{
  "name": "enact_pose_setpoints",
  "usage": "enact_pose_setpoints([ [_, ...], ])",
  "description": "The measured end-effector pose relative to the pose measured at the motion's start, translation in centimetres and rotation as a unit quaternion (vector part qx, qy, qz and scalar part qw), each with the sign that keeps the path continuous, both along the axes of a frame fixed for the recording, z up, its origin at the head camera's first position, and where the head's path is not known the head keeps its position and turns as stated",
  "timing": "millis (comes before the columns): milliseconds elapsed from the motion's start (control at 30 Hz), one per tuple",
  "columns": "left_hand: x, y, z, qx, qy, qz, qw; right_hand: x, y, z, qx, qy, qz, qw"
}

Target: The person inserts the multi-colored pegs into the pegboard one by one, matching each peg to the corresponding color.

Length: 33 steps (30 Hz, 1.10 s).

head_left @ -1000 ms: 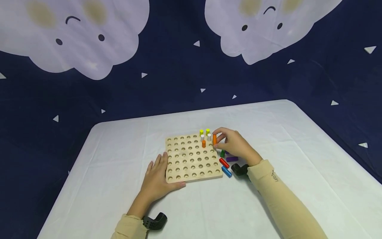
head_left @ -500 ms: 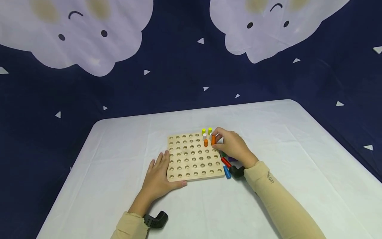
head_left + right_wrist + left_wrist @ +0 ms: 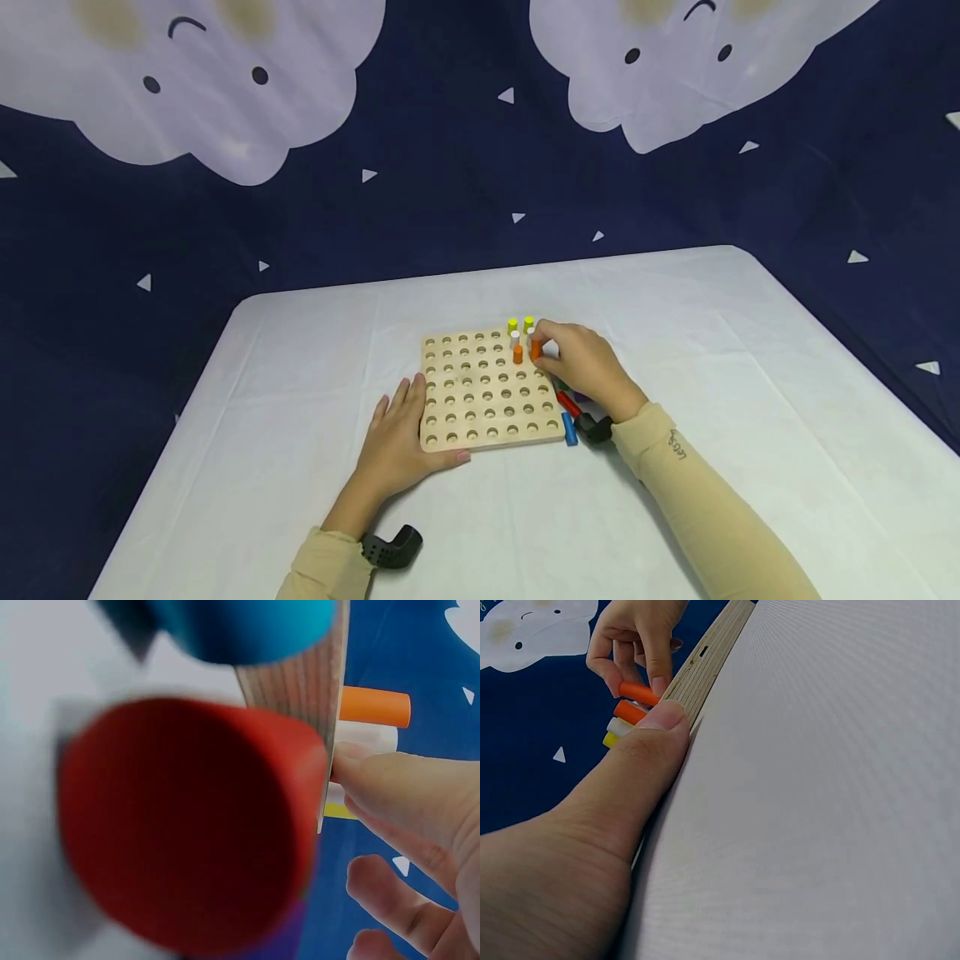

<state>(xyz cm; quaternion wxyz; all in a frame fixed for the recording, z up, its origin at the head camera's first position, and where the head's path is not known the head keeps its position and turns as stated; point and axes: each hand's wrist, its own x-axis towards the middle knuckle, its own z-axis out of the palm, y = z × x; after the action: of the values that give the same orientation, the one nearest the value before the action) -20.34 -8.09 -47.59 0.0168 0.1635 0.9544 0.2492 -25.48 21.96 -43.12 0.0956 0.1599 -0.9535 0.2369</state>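
Note:
My left hand [image 3: 393, 442] rests against the near left corner of a wooden pegboard [image 3: 481, 423], fingers straight along its left side and thumb along its front edge. Over at the far right, my right hand [image 3: 585, 362] pinches an orange peg [image 3: 536, 349] between thumb and fingers, upright at a hole in the right column. A second orange peg [image 3: 518, 355] stands just left of it. Behind are two white pegs, one [image 3: 515, 339] plain and one partly hidden by the fingers, then two yellow pegs [image 3: 528, 324]. In the left wrist view, the pinched orange peg [image 3: 637, 693] meets the board's top.
Right of the board lie a blue peg [image 3: 570, 429] and a red peg [image 3: 568, 404]; green and purple pegs there are mostly hidden under the right hand and wrist camera. The red peg [image 3: 187, 825] looms large in the right wrist view. A white cloth covers the table [image 3: 300, 350].
My right hand has brought the orange peg slightly left and lowered it from above the board's right edge to a hole beside the other orange peg. My left hand stays at the corner.

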Motion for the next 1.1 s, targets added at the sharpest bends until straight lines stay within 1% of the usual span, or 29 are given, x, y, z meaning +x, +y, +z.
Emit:
enact_pose_setpoints([
  [367,0.0,0.1,0.1,-0.002,-0.002,-0.001,1.0000,0.0,0.0,-0.1,0.009,0.020,-0.001,1.000],
  [633,-0.1,0.0,0.1,-0.003,-0.003,-0.002,1.0000,0.0,0.0,0.0,0.010,0.019,-0.002,1.000],
  [833,0.0,-0.1,0.1,-0.002,0.000,-0.002,1.0000,0.1,-0.2,0.3,0.012,-0.001,0.006,1.000],
  [1100,-0.1,-0.1,0.1,-0.001,0.002,-0.003,1.0000,0.5,0.1,1.5,0.039,-0.040,0.015,0.998],
])
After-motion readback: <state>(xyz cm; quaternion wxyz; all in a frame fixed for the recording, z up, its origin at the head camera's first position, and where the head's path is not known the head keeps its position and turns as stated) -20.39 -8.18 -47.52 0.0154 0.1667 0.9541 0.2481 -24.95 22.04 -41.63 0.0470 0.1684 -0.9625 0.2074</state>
